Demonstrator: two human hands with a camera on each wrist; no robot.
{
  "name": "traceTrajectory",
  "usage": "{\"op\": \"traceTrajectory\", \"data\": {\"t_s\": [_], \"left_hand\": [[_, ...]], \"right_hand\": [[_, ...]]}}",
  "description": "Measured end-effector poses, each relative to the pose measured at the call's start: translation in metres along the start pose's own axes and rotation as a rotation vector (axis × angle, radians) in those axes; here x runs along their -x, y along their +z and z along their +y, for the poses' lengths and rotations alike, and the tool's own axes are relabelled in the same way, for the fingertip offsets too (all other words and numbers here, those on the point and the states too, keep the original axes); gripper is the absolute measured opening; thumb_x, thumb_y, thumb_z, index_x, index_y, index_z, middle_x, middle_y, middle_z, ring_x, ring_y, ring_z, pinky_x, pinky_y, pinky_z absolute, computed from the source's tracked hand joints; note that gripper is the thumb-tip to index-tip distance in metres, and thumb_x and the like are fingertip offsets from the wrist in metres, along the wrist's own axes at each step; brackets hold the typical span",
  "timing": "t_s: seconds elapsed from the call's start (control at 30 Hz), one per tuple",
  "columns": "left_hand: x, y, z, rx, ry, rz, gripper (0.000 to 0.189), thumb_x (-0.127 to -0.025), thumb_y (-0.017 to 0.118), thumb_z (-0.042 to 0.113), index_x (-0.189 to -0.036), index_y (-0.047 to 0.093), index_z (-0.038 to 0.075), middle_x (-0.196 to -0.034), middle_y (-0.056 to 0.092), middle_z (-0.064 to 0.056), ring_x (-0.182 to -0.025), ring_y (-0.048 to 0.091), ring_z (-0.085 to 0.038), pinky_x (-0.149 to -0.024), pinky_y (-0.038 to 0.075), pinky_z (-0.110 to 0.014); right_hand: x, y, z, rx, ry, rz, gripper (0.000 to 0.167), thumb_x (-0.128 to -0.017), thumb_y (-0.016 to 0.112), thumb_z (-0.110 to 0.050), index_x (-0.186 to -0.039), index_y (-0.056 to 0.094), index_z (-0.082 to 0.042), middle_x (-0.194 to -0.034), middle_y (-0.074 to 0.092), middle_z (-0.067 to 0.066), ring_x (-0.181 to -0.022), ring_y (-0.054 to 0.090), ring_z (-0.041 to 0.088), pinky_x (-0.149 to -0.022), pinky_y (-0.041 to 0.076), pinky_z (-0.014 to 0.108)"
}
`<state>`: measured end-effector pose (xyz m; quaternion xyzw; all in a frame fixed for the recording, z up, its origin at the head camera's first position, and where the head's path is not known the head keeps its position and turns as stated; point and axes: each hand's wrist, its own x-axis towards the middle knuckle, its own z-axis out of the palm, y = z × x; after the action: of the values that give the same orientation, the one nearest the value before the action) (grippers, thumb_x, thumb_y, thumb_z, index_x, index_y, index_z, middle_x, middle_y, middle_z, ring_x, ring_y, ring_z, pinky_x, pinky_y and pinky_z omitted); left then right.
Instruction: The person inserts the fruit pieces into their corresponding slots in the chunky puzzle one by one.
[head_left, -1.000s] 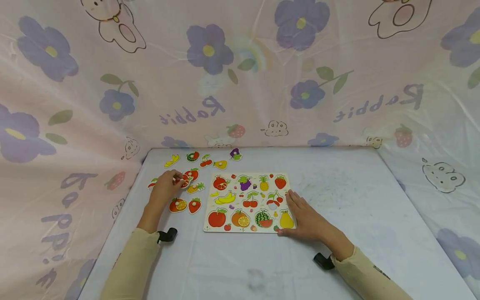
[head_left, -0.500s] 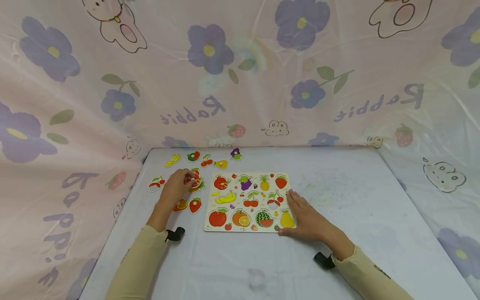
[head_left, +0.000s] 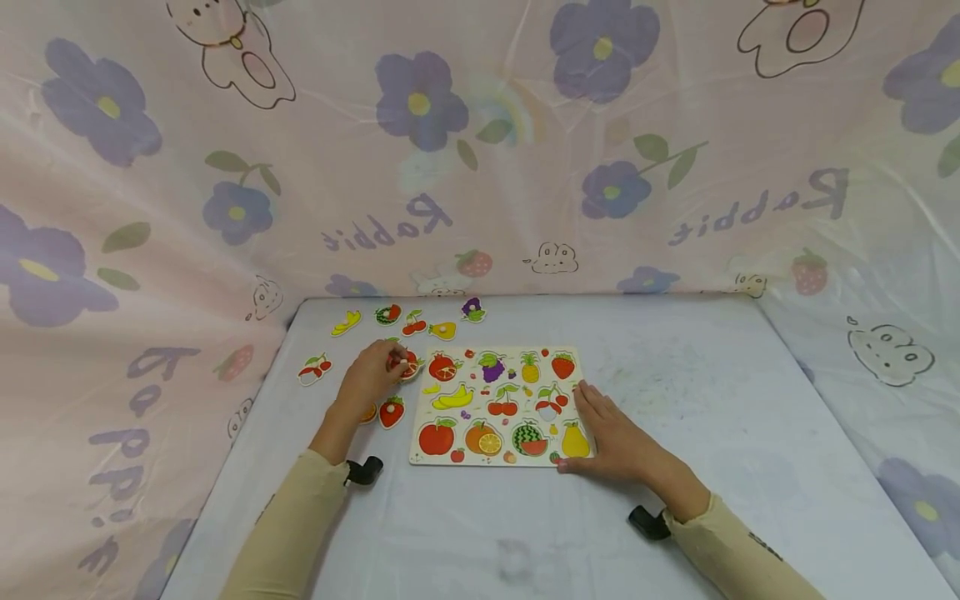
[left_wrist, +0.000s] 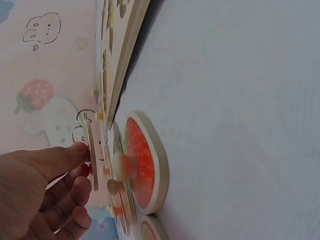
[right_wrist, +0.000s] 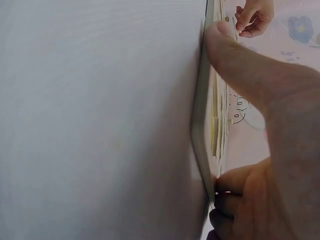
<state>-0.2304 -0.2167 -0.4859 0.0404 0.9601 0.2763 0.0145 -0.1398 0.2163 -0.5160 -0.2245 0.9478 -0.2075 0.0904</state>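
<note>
My left hand pinches a pomegranate puzzle piece between thumb and fingers, just off the left edge of the wooden fruit puzzle board. In the left wrist view the piece is seen edge-on, raised above the tabletop. My right hand rests against the board's right side, thumb at the front edge and fingers along the side edge. Under and beside the left hand lie a strawberry piece and an orange piece, the latter partly covered. The board shows printed fruit shapes in rows.
Toward the back left lie a banana piece, a watermelon piece, a cherry piece, a pear piece and a grape piece. Another red-fruit piece sits farther left. Patterned cloth hangs behind the table.
My left hand has moved right toward the board with the pomegranate piece, uncovering the red-fruit piece at far left. The right hand and board stay put.
</note>
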Motion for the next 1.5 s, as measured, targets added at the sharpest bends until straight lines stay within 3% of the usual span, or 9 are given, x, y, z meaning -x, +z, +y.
{"op": "traceTrajectory", "data": {"t_s": [0.4,0.9,1.27,1.5], "left_hand": [[-0.005,0.01,0.013,0.003,0.021,-0.01,0.019,-0.101,0.079,0.019,-0.115,0.072,0.009,-0.105,0.067,-0.006,-0.091,0.058,-0.024,-0.079,0.053,-0.039],[-0.008,0.019,0.028,-0.056,0.078,-0.011,0.018,-0.1,0.08,0.019,-0.114,0.072,0.01,-0.11,0.068,-0.007,-0.091,0.059,-0.023,-0.083,0.056,-0.04],[-0.015,0.026,0.036,-0.082,0.049,-0.075,0.019,-0.102,0.077,0.023,-0.117,0.072,0.012,-0.108,0.068,-0.005,-0.094,0.06,-0.024,-0.087,0.055,-0.04],[-0.019,0.032,0.037,-0.118,0.072,-0.074,0.018,-0.102,0.078,0.024,-0.114,0.072,0.013,-0.107,0.068,-0.005,-0.092,0.06,-0.023,-0.085,0.054,-0.04]], "right_hand": [[0.0,0.002,0.003,-0.002,0.002,-0.002,0.131,-0.081,0.084,-0.069,-0.167,0.021,0.007,-0.176,0.016,0.025,-0.163,0.018,0.043,-0.128,0.021,0.058],[-0.001,0.004,0.005,-0.003,-0.001,-0.008,0.132,-0.081,0.083,-0.071,-0.167,0.02,0.007,-0.177,0.015,0.024,-0.163,0.017,0.042,-0.129,0.02,0.058],[-0.001,0.004,0.007,0.005,-0.012,0.001,0.132,-0.081,0.082,-0.072,-0.167,0.02,0.007,-0.177,0.015,0.024,-0.163,0.018,0.043,-0.128,0.022,0.058],[0.001,0.003,0.006,0.005,-0.018,0.002,0.131,-0.081,0.084,-0.069,-0.166,0.021,0.008,-0.176,0.017,0.025,-0.162,0.02,0.044,-0.128,0.023,0.058]]}}
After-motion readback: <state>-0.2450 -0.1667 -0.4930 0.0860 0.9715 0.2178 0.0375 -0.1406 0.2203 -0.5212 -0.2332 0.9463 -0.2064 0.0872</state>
